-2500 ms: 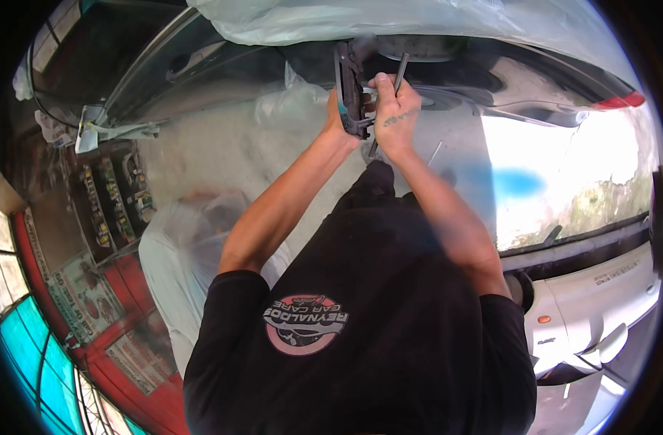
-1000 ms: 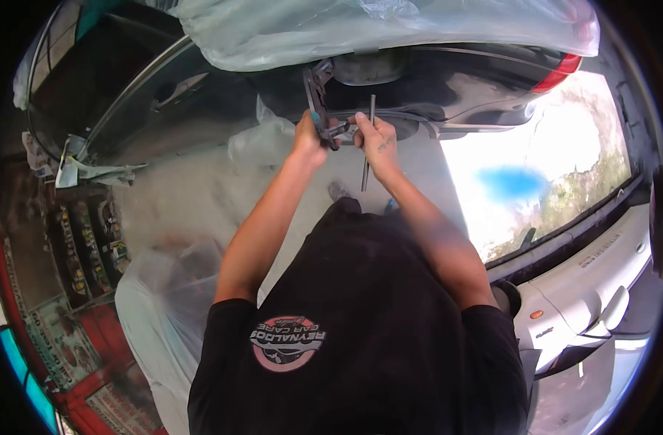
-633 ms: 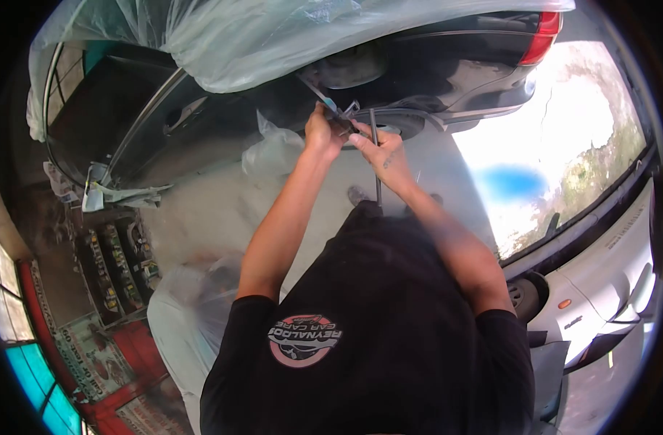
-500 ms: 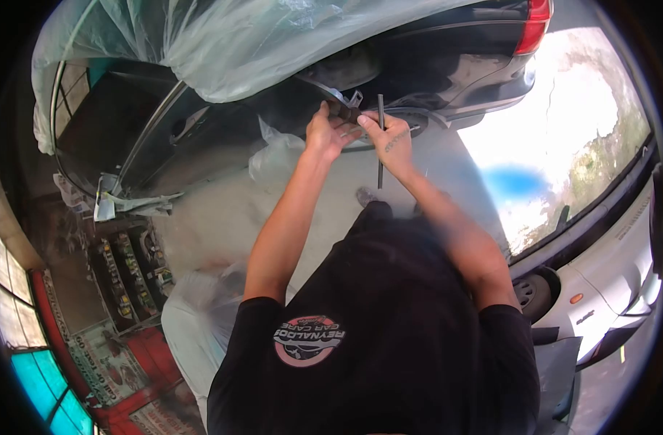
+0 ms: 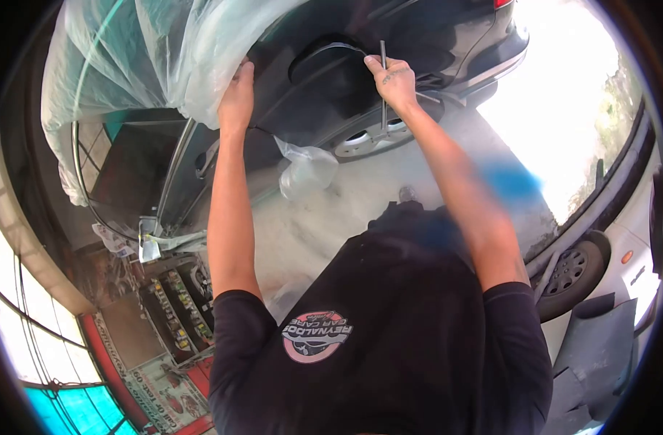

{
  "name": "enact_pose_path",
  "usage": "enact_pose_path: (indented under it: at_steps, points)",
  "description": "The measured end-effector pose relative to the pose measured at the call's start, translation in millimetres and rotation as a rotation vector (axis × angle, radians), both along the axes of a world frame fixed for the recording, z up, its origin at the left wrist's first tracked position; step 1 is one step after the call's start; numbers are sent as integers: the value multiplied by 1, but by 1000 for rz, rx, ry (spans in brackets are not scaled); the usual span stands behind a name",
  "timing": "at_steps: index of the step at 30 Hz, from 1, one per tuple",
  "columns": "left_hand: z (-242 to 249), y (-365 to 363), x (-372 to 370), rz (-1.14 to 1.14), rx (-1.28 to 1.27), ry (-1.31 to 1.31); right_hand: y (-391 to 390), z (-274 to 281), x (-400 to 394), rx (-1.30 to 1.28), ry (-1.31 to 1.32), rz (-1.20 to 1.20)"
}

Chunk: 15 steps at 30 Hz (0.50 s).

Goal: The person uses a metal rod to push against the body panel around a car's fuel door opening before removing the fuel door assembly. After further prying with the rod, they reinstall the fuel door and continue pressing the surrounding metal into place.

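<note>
A black car fills the top of the view, and its dark wheel arch (image 5: 324, 72) lies between my two hands. My left hand (image 5: 237, 94) lies against the car body at the left end of the arch, with its fingers at the edge of a clear plastic sheet (image 5: 150, 58) draped over the car. I see nothing held in it. My right hand (image 5: 394, 78) is closed around a thin metal rod (image 5: 383, 109) at the right end of the arch. The rod hangs down over the wheel (image 5: 367, 138).
A crumpled clear plastic bag (image 5: 306, 170) lies on the concrete floor below the arch. A white car (image 5: 636, 239) with a grey wheel (image 5: 567, 272) stands at the right. Shelves of bottles (image 5: 175, 312) and red signs sit at the lower left.
Both hands have risen and spread apart onto the wheel arch. The dark part that my left hand held is no longer in view. My right hand still holds the rod.
</note>
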<state>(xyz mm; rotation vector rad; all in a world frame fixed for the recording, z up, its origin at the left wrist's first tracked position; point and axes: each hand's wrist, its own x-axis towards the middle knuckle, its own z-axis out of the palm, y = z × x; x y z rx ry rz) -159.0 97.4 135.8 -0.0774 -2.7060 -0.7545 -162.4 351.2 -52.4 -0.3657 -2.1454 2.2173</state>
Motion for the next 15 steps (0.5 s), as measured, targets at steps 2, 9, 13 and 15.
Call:
enact_pose_path:
  at_steps: [2,9,13,15]
  points:
    - [-1,0,3,-120,-122,-35,-5,-2,-6,103,-22,-36]
    - [-38,-7,3,-364,-403,29,-17,-17,-14,30,-35,-109]
    - [-44,-7,0,-422,-482,127,-21,-27,-13,25,38,-155]
    - [-43,-1,-1,-452,-534,160,-22,-31,-11,3,51,-165]
